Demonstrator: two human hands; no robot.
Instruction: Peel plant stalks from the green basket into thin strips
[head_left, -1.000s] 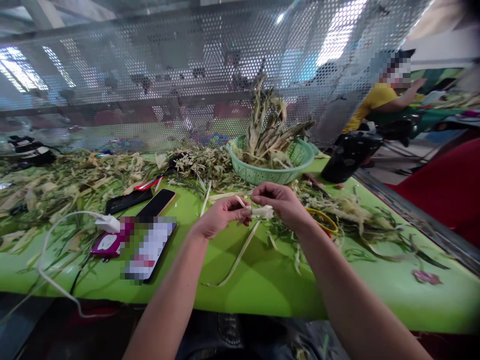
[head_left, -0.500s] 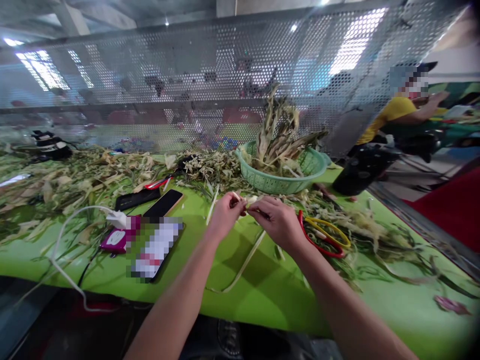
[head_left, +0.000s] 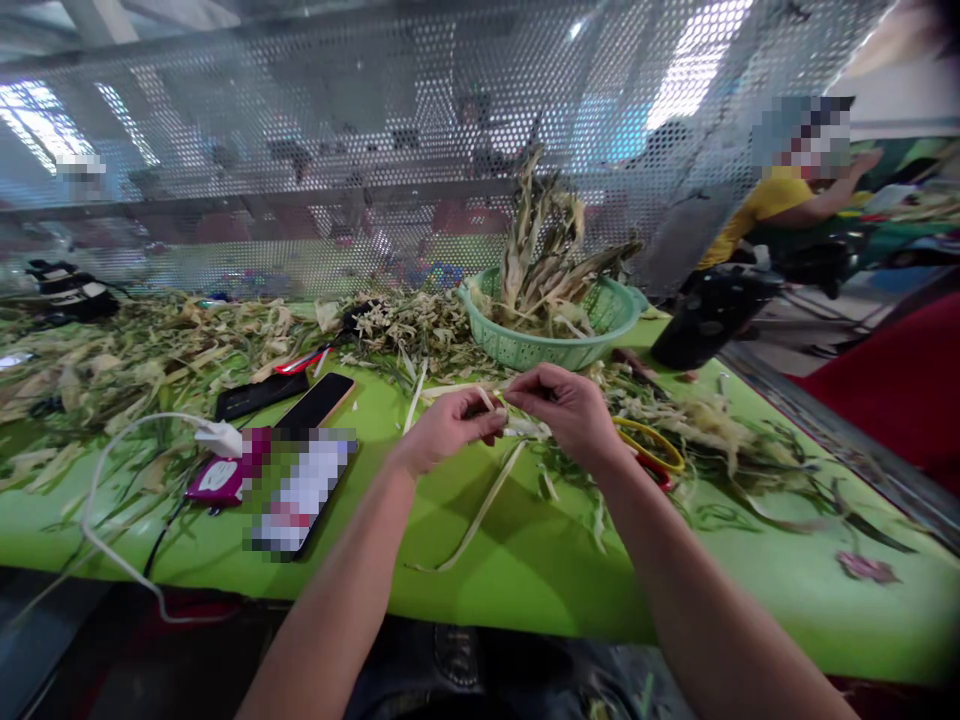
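In the head view my left hand point(head_left: 456, 428) is closed in a pinch around a pale, narrow strip of dried husk point(head_left: 487, 399). My right hand point(head_left: 568, 408) almost touches it, thumb and forefinger pinched at the same strip; the exact grip is partly hidden by the fingers. Under the hands a long loose strip point(head_left: 484, 515) curves across the green tabletop point(head_left: 525, 590). Scissors with yellow and red handles point(head_left: 660, 440) lie beside my right wrist, partly covered by it.
Behind the hands stands a green plastic basket point(head_left: 525, 350) of dried leaves, with a black bottle point(head_left: 705, 318) to its right. Phones point(head_left: 319, 402), a purple pack point(head_left: 217, 482) and a white cable point(head_left: 97, 480) lie left. Scraps point(head_left: 187, 345) cover the back. A person in yellow point(head_left: 780, 195) sits beyond.
My right hand has turned and lifted slightly, its fingertips now above my left hand's. My left hand has rolled, showing more of its fingers and the strip. The whole view has shifted a little.
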